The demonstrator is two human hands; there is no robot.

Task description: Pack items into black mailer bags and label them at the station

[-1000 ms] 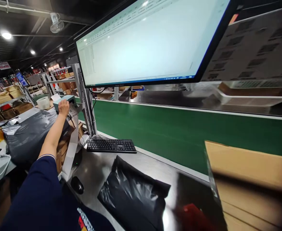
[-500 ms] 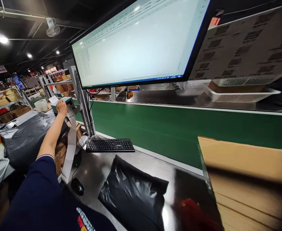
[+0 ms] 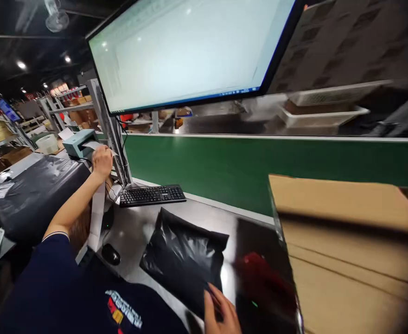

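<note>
Left of the keyboard (image 3: 153, 195), the left hand (image 3: 102, 163) pinches a label (image 3: 92, 145) at the printer (image 3: 75, 143); a skewed tug could tear it. On the keyboard's near side, the half-open right hand (image 3: 225, 318) meets the bag (image 3: 186, 255), grip unclear; a careless brush could shift its slick plastic.

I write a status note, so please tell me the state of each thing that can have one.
Wide black-framed monitor: switched on.
Pale teal box-shaped printer: white paper strip sticking out.
Left hand: closed on the strip.
Black plastic bag: lying flat, wrinkled.
Right hand: at the bag; grip unclear.
Black plastic keyboard: lying flat.
</note>
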